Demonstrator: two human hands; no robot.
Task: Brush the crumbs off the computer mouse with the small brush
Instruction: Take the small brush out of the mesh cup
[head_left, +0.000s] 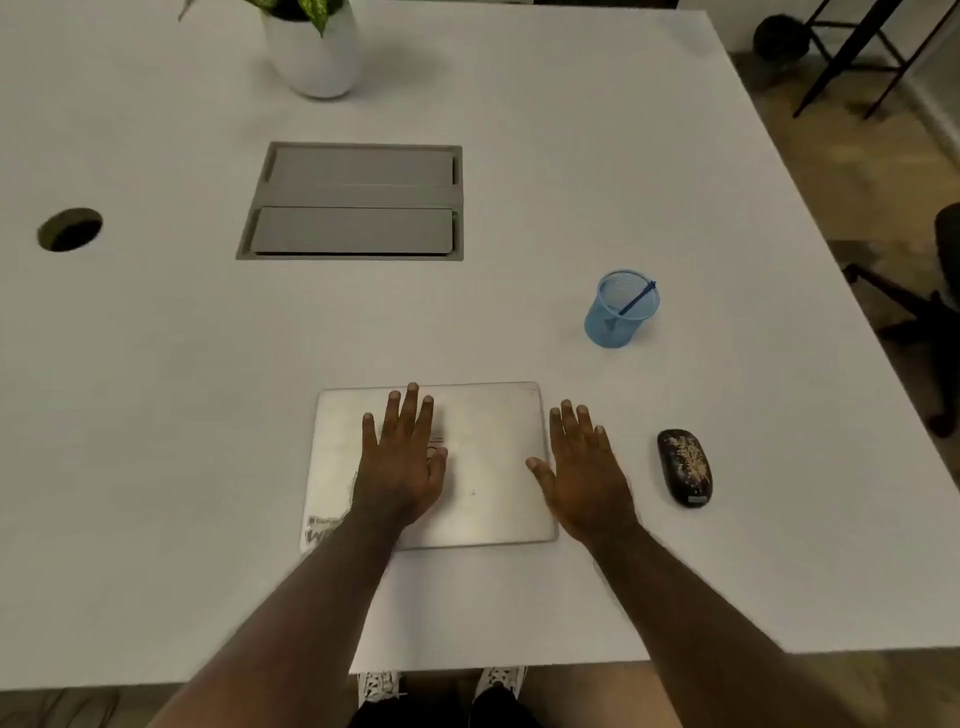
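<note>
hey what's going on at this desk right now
Nothing is being handled yet. A person has both hands spread flat: the left hand on a closed laptop, the right hand at its right edge. The crumb-covered computer mouse lies untouched further right, and the small brush stands in a blue mesh cup.

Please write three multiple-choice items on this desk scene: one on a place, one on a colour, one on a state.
1. Where is the brush?
A. In the cup
B. On the laptop
C. Beside the plant
2. What colour is the cup?
A. Red
B. Blue
C. Black
3. How are the hands?
A. Both flat, holding nothing
B. Gripping the mouse
C. Holding the brush

Answers: A, its handle leans out of the mesh cup; B, the mesh is light blue; A, left hand and right hand lie with fingers straight.
</note>
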